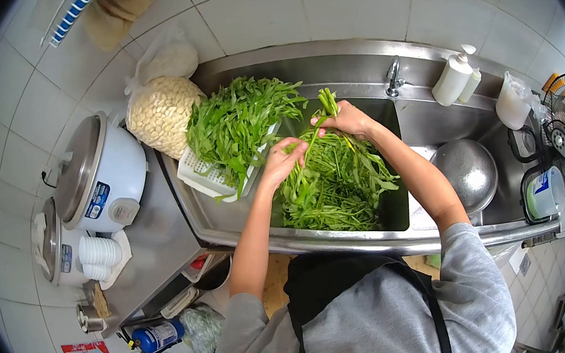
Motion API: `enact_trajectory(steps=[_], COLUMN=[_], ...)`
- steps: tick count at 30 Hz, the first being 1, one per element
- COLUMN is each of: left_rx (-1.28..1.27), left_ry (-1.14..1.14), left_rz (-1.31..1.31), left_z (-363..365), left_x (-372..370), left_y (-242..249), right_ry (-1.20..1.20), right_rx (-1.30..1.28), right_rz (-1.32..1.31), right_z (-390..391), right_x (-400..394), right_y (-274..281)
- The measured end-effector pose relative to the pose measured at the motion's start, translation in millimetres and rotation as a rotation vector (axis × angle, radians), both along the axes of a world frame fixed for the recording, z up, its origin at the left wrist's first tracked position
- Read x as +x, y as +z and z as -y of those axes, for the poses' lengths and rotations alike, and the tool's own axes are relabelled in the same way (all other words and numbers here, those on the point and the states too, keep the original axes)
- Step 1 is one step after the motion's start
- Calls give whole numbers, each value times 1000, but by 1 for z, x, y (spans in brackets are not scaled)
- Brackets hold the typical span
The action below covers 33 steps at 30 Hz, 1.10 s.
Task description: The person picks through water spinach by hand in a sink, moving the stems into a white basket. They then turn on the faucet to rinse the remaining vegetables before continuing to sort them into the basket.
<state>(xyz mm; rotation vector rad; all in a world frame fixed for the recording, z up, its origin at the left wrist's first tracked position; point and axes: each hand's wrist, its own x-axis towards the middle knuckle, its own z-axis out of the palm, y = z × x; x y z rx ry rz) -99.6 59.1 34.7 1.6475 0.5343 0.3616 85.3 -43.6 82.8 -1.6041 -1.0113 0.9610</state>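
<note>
My right hand is closed around the stems of a bunch of long-leaved greens, with the cut ends pointing up toward the back wall. To its left, my left hand has its fingers pinched on leafy stems from the greens. Below both hands, a large heap of the same leafy greens fills much of the sink basin. Beside my left hand stands a white slotted basket, piled high with more leafy greens.
A faucet rises behind the basin. In the right-hand basin rests a round metal bowl, with a pump bottle behind it. On the left are a bag of pale beans or nuts and a large rice cooker.
</note>
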Motion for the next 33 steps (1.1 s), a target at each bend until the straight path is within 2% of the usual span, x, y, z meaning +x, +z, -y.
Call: enact_trajectory(steps=[4,6,7,8,11,13,18,20,21,23,24,25,26,27,28,30,31,33], left_rx=[25,30,81,134,163,174,260,546,548,735,629,616,602,640,683,847,848,873], left_ry=[-61,7,13,20,12,16,-30,-48,-55,-10,-79,-137,-246,-277,-302,-160,-168,-107], left_rz=[-111,-112,-187,-260,-308,-376,-615,-723,-723,-485,-501,-401,-463,-389,-429,-374,-370,-507], left_z=[5,7,6,6,-4,-13,-27,-34,-25,15,30,42,64,77,88,100,100,99], left_x=[5,2,-3,-7,-19,-28,-30,-26,-23,-11,-2,8,16,25,35,54,59,70], left_y=[4,-3,-3,-2,-19,-38,-81,-105,-95,-49,-35,-42,-13,-18,-21,-43,-49,-56], right_ry=[93,93,36,7,-34,-138,-193,-213,-219,-301,-341,-378,-380,-442,-506,-598,-613,-676], right_rx=[-7,72,-51,-73,-122,-106,-91,-85,-84,-66,-60,-38,-40,-20,1,32,20,45], right_rz=[-35,-80,-267,-209,-263,-503,-532,-576,-578,-588,-592,-623,-625,-610,-594,-606,-598,-600], right_z=[-4,2,9,10,18,24,32,33,32,29,27,23,19,15,11,4,2,1], right_x=[4,15,21,33,60,70,90,93,94,94,93,93,91,89,86,80,80,77], right_y=[-11,-17,-16,-23,-39,-44,-49,-50,-50,-54,-58,-64,-69,-73,-75,-82,-86,-89])
